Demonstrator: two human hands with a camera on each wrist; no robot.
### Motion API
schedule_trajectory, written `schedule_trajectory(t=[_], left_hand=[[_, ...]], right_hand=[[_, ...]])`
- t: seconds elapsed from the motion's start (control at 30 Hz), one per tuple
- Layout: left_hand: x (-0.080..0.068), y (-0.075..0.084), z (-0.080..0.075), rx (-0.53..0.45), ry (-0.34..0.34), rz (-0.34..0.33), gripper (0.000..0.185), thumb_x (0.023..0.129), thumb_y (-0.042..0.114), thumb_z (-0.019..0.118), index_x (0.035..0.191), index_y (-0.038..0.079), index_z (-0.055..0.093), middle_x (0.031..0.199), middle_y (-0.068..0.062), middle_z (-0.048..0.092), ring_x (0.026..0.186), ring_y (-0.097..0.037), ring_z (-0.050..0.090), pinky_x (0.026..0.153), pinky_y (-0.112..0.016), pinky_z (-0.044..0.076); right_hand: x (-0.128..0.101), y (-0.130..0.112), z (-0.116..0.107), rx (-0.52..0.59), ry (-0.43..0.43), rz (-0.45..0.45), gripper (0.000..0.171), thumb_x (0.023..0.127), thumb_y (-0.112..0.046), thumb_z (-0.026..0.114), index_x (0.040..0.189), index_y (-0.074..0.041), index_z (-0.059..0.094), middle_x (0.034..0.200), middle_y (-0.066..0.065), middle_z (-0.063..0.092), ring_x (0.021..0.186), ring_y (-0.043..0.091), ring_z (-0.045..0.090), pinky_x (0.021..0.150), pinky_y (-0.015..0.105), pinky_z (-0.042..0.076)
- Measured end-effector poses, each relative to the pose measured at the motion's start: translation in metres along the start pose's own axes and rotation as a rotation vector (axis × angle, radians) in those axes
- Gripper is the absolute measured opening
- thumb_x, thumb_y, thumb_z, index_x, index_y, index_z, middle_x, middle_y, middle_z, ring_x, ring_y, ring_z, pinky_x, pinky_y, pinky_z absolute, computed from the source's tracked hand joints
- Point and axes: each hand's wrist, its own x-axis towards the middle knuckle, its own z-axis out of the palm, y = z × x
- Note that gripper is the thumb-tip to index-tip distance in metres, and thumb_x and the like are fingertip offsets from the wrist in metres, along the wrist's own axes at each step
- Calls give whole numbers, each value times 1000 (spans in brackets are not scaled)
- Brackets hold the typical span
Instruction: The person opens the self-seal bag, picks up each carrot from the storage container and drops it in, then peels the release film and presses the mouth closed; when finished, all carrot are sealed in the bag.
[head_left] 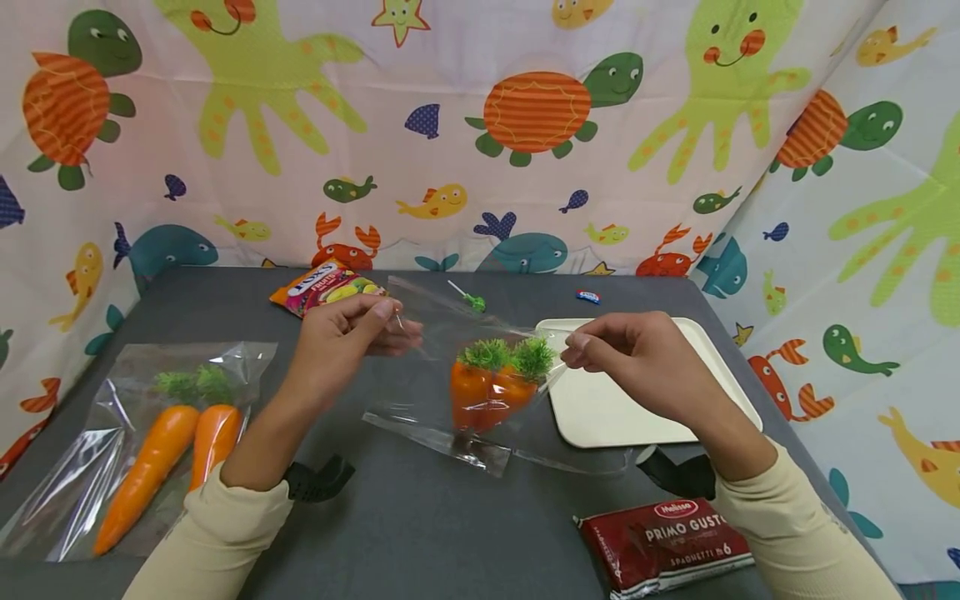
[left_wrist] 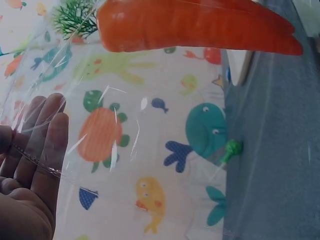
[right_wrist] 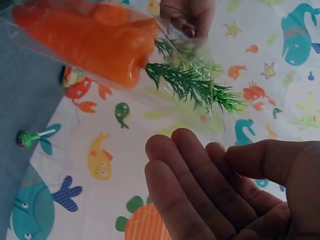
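Observation:
A clear plastic bag (head_left: 465, 450) with orange carrots (head_left: 487, 396) inside, green leafy tops up, is held above the grey table between both hands. My left hand (head_left: 348, 329) pinches the bag's left edge between thumb and finger; in the left wrist view the other fingers of this hand (left_wrist: 37, 155) stretch out behind the film. On the opposite side, my right hand (head_left: 637, 358) pinches the bag's edge beside the green tops. The right wrist view has the right thumb meeting a finger of that hand (right_wrist: 225, 190) at the film, carrots (right_wrist: 90, 42) beyond.
At the left lies another clear bag (head_left: 123, 417) with two carrots. Behind are a Fox's candy packet (head_left: 326, 287), a green lollipop (head_left: 474, 302) and a small blue-wrapped candy (head_left: 588, 297). A cream tray (head_left: 622, 417) and a red spaghetti pack (head_left: 667, 546) are at right.

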Motion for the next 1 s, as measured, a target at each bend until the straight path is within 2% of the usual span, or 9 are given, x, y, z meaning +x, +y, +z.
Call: schedule_trajectory(t=[0.33,0.57,0.73,0.83,1.0], left_hand=[[-9,12,6,-30,34,61,24,100,18,58,109,-4,66,97,-16,72,90,-32,70,78,-42,57],[-13,12,5,-72,38,178,19,101,8,54,109,-5,65,98,-17,72,88,-30,71,77,-41,57],[-13,12,5,-74,33,201,19,101,8,54,110,-4,66,98,-17,72,88,-29,71,78,-40,57],[-14,13,7,-79,46,206,19,101,7,54,109,-5,66,98,-16,72,88,-29,71,79,-40,57],[-18,15,12,-74,72,241,20,100,5,53,111,-7,65,107,-16,71,96,-27,70,81,-39,56]], right_hand=[[1,-8,-10,-13,75,-89,15,97,-10,61,97,-2,73,85,3,73,78,13,71,76,23,56],[0,-11,-13,-29,105,-111,15,97,-10,61,95,-3,74,87,1,73,79,13,71,77,22,56],[1,-13,-16,-35,108,-122,15,97,-11,61,95,-3,74,87,1,73,78,13,71,76,22,56],[3,-11,-16,0,86,-129,14,97,-10,61,96,-1,73,89,4,73,80,16,71,76,24,57],[4,-9,-15,36,64,-156,13,97,-4,60,99,2,71,92,7,73,85,19,71,77,25,57]])
